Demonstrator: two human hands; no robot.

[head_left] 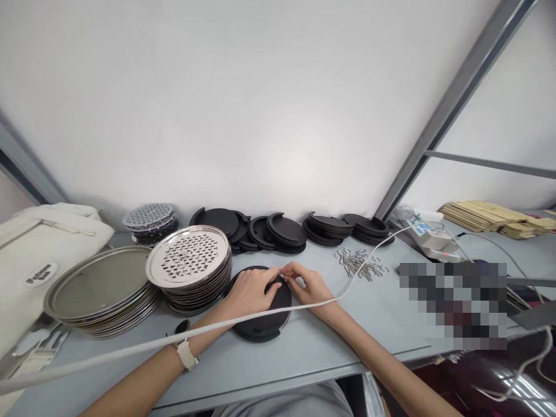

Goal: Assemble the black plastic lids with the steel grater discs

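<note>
A round black disc (260, 321) lies flat on the grey table (304, 353) in front of me. My left hand (252, 289) rests on the disc's top, fingers curled toward its far rim. My right hand (306, 282) meets it there, and both pinch a small metal clip (281, 274) at the disc's edge. The clip is mostly hidden by my fingertips. A watch with a pale strap (186, 354) sits on my left wrist.
Stacks of perforated steel discs (189, 258) and plain steel trays (99, 286) stand at left, black discs (286, 230) line the back, loose metal clips (360, 263) lie at right. A white cable (217, 325) crosses my arms. A cream bag (43, 243) sits far left, a power strip (428, 234) right.
</note>
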